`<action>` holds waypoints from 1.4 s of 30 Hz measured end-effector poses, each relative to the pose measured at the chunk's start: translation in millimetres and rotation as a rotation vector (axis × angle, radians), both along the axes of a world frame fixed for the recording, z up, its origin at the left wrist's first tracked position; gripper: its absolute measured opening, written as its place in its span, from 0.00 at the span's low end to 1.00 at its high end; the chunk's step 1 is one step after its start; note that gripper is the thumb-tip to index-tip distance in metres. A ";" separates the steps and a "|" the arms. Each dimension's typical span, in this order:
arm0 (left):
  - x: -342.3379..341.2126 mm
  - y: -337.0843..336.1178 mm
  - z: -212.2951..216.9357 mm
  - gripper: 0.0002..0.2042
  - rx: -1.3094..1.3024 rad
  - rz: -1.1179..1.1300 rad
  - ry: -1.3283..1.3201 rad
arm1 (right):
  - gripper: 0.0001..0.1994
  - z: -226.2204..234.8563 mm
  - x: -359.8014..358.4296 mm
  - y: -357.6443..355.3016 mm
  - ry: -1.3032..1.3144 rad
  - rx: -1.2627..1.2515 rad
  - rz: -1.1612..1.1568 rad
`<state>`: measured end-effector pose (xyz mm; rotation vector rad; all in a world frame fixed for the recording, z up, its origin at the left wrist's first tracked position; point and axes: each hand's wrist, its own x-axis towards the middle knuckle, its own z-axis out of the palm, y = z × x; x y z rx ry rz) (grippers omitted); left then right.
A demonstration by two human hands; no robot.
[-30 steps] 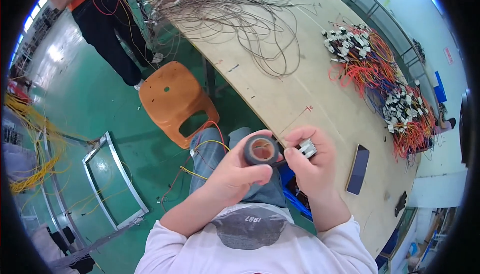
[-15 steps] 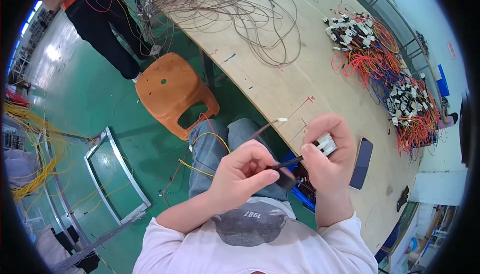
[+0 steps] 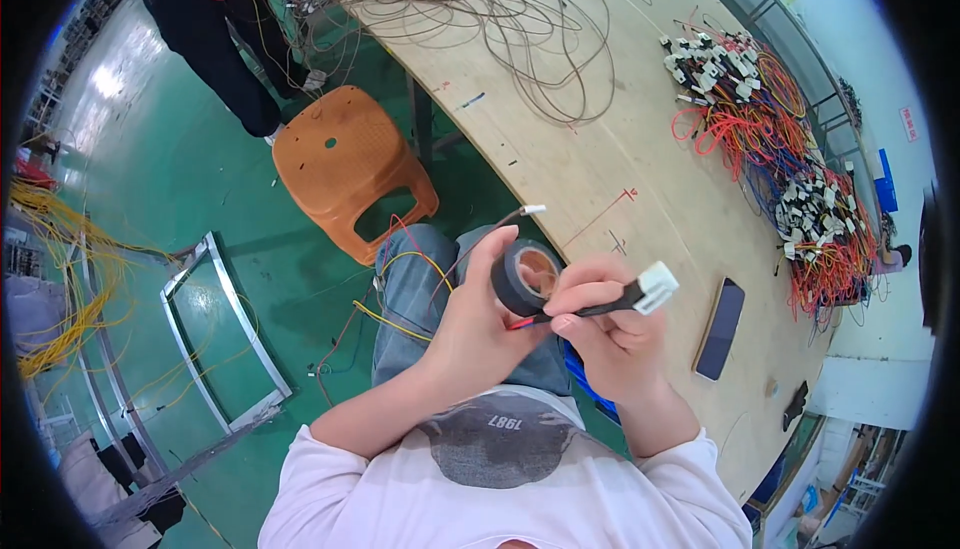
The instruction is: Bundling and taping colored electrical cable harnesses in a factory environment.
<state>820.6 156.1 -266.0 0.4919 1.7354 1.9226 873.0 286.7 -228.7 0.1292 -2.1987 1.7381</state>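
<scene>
A roll of black tape (image 3: 507, 287) is gripped in my left hand (image 3: 470, 329), its open core facing up and right. My right hand (image 3: 615, 349) pinches a black-wrapped wire bundle (image 3: 600, 307) that ends in a white connector plug (image 3: 656, 289). Red wire (image 3: 520, 325) shows where the black wrapping stops, between the two hands. Just above the roll, a dark thin wire ends in a small white connector (image 3: 534, 210). Both hands are close together over my lap, beside the table edge.
The wooden table (image 3: 640, 159) bears a phone (image 3: 720, 329), a tangle of thin brown wires (image 3: 530, 19), and piles of coloured harnesses (image 3: 745, 129) with white connectors. An orange stool (image 3: 350, 164) stands ahead left. Behind it is a person (image 3: 215, 39). A metal frame (image 3: 240, 339) lies left.
The tape roll has turned upright, so its core now shows. My right hand has moved slightly down and left, and the white connector now points out to the right, past the fingers.
</scene>
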 end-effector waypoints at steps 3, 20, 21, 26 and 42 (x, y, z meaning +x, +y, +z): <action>-8.0 -6.2 14.6 0.33 0.079 -0.212 -0.355 | 0.04 -0.2 0.4 -0.1 0.062 0.065 0.011; -3.3 -13.1 -0.9 0.15 0.466 -0.131 -0.116 | 0.02 2.9 6.4 -4.3 -0.078 -0.321 -0.123; -1.8 -9.6 -1.4 0.16 0.318 -0.064 0.016 | 0.02 2.6 3.4 -2.5 -0.026 -0.231 -0.089; 1.2 2.0 -0.9 0.25 0.134 0.033 -0.053 | 0.02 3.1 -0.1 -3.0 0.088 -0.025 0.006; -24.4 -18.4 -10.6 0.19 0.767 -0.296 -0.525 | 0.02 3.5 -8.0 4.0 -0.127 -0.479 -0.130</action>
